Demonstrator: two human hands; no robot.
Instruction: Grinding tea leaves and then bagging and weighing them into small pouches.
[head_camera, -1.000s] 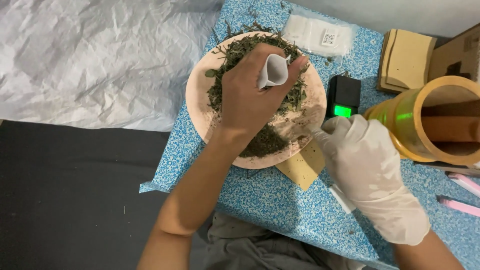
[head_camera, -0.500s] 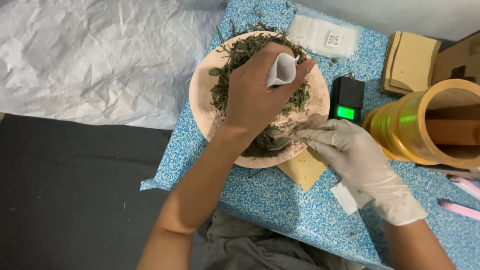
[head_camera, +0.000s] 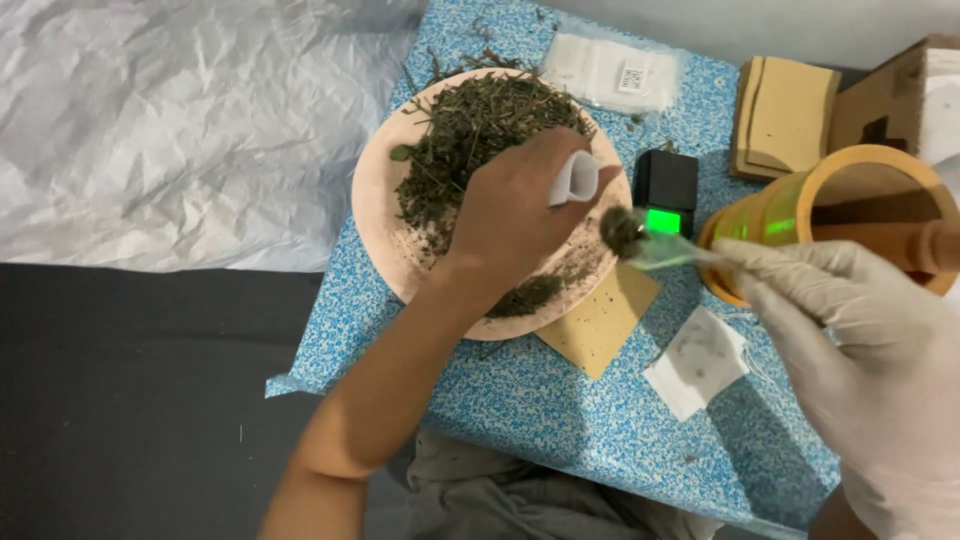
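Herb scoop lifted clear of the plate, heading to the sachet

Dried green herb (head_camera: 480, 130) fills the upper half of the round pinkish plate (head_camera: 385, 235); a smaller dark heap (head_camera: 530, 295) sits near the plate's lower rim. Change from half a second ago: the right hand (head_camera: 870, 340), in a pale glove, was down at the plate's lower right edge with its small clear scoop in the leaf; now the scoop (head_camera: 660, 248) is raised and carries a dark clump (head_camera: 622, 232) at its tip. So one load is picked up, not yet delivered.

Left hand (head_camera: 515, 215), bare, hangs over the plate middle, about where it was before. Its fingers are closed on a small white sachet (head_camera: 575, 178), mouth facing up and right. Clump is just beside that mouth, to its lower right, near but not touching.

Right-hand fingers (head_camera: 775, 265) are pinched on the scoop handle, well back from the clump. No contact between the fingers and the herb.

Around: green-lit small black scale (head_camera: 668, 190) just behind the scoop, yellow-orange cylinder container (head_camera: 770, 225) beside the right hand, brown card (head_camera: 600, 320) and a flat white sachet (head_camera: 697, 362) on the blue speckled tabletop (head_camera: 560, 440), a clear packet of white sachets (head_camera: 610, 70) at the top, a stack of brown envelopes (head_camera: 785, 120) to its right.
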